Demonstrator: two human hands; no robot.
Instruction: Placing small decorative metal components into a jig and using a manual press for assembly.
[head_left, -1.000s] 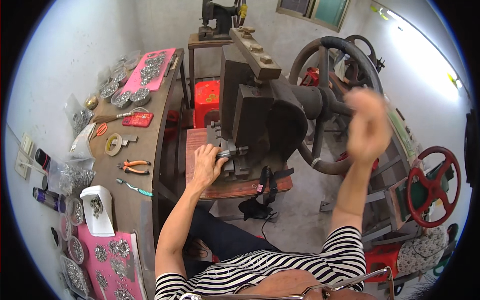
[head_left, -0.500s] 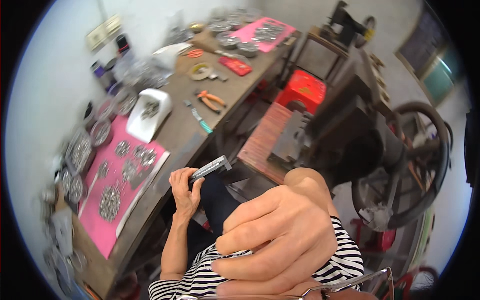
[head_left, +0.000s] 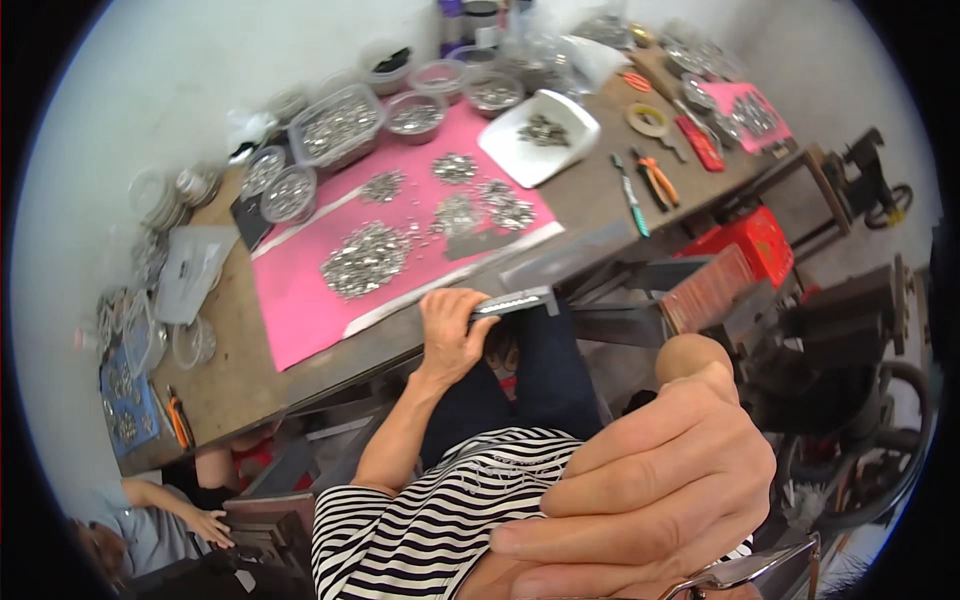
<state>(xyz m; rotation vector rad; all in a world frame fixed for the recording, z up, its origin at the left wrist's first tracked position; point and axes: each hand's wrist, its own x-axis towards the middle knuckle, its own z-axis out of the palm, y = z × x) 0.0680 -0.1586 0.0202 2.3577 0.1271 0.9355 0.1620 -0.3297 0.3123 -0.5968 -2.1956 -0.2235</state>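
My left hand [head_left: 455, 335], at the middle over my lap, is closed round one end of a narrow grey metal bar [head_left: 520, 302]. A pale row of small marks or pieces runs along the bar, and its far end has a squared block. Large and close at the lower right is my right hand [head_left: 660, 480], back of the hand showing, its fingers curled together. Its palm is hidden, so anything inside it cannot be seen. A thin metal glasses frame [head_left: 745, 578] shows just below that hand.
Small silvery metal pieces lie in piles [head_left: 365, 260] on a pink sheet [head_left: 290, 325] on the workbench. Around it are tubs [head_left: 288, 195], a white scoop tray [head_left: 515, 155], orange-handled pliers [head_left: 655, 182] and tape [head_left: 648, 121]. Another person [head_left: 150, 525] sits lower left; machinery [head_left: 850, 380] stands right.
The view has swung, so the workbench and pink sheet appear further right and the other person has come into sight. My left hand still holds the bar; my right hand stays curled up close.
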